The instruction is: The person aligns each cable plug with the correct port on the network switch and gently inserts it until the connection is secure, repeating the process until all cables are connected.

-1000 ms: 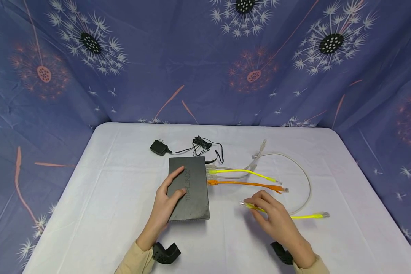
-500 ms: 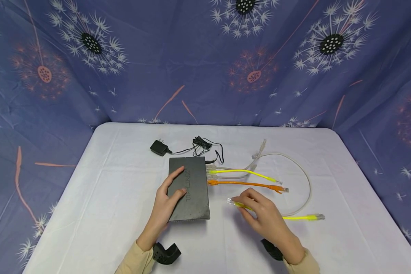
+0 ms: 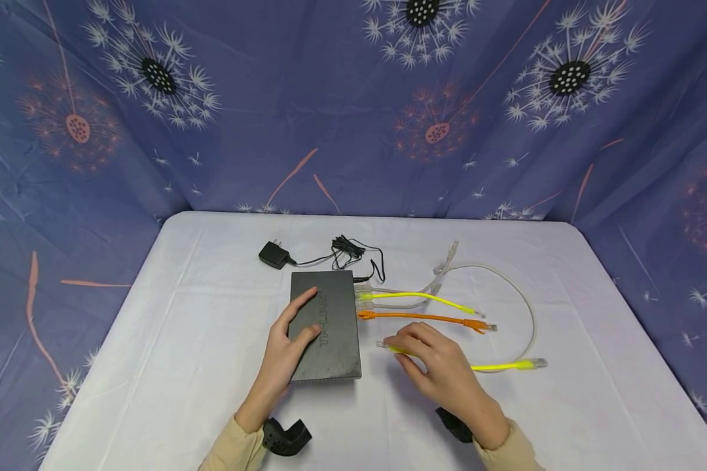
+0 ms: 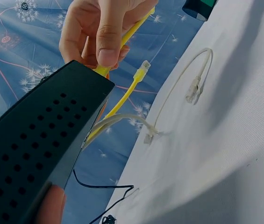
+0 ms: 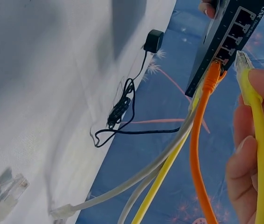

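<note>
My left hand [image 3: 281, 352] holds a dark TP-LINK network switch [image 3: 338, 353] on the table, thumb and a finger on its top; its other fingers are mostly hidden. My right hand [image 3: 444, 369] pinches a short yellow Ethernet cable [image 3: 501, 367] just behind one clear plug [image 5: 243, 65]. In the right wrist view that plug is close to the switch's row of ports [image 5: 237, 35], apart from them. An orange Ethernet cable [image 5: 198, 144] sits in a port beside it. Another yellow cable [image 3: 418, 296] and grey cables [image 5: 136, 177] also run from the switch's right side.
Behind the switch lies a black power adapter [image 3: 274, 255] with a bundled cord [image 3: 346, 247] leading to the switch. A grey cable [image 3: 530, 307] loops across the white table [image 3: 182, 340] at right. A patterned blue cloth [image 3: 353, 131] hangs behind.
My right hand has moved left toward the switch, carrying the yellow Ethernet cable with it. My left hand and the switch have stayed where they were.
</note>
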Demonstrator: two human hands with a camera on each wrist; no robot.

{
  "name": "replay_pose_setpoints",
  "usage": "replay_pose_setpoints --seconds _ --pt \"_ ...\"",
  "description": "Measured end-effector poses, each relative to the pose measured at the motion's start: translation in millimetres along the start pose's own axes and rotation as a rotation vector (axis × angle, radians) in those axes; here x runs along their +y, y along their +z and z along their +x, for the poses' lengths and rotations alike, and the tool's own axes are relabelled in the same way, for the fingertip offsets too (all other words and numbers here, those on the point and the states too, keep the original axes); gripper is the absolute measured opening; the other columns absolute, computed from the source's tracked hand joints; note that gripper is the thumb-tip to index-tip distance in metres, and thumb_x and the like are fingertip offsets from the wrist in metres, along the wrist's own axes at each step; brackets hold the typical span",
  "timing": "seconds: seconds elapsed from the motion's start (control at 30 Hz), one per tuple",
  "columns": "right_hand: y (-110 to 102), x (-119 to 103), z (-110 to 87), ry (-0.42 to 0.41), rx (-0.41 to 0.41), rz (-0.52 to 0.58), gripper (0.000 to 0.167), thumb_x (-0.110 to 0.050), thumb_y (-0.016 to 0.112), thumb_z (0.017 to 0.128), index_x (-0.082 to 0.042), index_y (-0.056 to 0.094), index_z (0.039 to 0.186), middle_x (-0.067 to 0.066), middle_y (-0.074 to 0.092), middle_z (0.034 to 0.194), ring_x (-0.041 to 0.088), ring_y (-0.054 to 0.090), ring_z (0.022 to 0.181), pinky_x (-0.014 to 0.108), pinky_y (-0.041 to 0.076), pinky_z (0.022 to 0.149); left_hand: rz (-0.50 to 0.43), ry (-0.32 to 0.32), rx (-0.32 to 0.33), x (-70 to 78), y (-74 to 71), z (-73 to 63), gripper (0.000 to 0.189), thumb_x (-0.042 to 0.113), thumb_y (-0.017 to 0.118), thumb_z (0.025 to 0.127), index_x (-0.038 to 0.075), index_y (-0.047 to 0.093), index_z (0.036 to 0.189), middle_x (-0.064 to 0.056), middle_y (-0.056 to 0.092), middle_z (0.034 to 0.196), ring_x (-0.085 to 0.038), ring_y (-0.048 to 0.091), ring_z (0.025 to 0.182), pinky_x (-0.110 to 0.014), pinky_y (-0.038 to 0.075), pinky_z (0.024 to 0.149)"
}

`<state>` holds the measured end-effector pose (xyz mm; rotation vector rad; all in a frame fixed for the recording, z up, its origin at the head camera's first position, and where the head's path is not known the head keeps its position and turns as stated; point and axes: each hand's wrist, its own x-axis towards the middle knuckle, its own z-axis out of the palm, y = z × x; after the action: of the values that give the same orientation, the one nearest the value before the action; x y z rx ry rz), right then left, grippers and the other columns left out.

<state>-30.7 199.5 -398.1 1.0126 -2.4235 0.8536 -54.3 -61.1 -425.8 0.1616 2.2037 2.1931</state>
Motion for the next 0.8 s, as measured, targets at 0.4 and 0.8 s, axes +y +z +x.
replay_pose_setpoints --seconds 0.4,0.8 --pt "7 1 7.8 -0.026 0.042 -0.053 0.024 0.000 0.067 0.078 -0.014 0.070 0.098 -0.004 0.064 0.098 0.014 0.060 0.091 0.029 0.048 0.074 -0.015 0.008 -0.007 0.0 0.2 -0.1 0.059 0.000 0.056 0.088 0.025 0.049 0.141 0.000 0.035 0.149 -0.021 0.022 0.139 -0.057 0.017 0.105" --pt "13 0 14.8 -0.040 0.078 -0.068 0.023 0.001 0.066 0.080 -0.013 0.071 0.097 -0.002 0.063 0.094 0.014 0.058 0.085 0.030 0.048 0.070 -0.017 0.012 -0.024 0.2 -0.1 -0.7 0.058 0.001 0.056 0.089 0.024 0.048 0.142 0.000 0.034 0.149 -0.022 0.019 0.141 -0.059 0.014 0.106"
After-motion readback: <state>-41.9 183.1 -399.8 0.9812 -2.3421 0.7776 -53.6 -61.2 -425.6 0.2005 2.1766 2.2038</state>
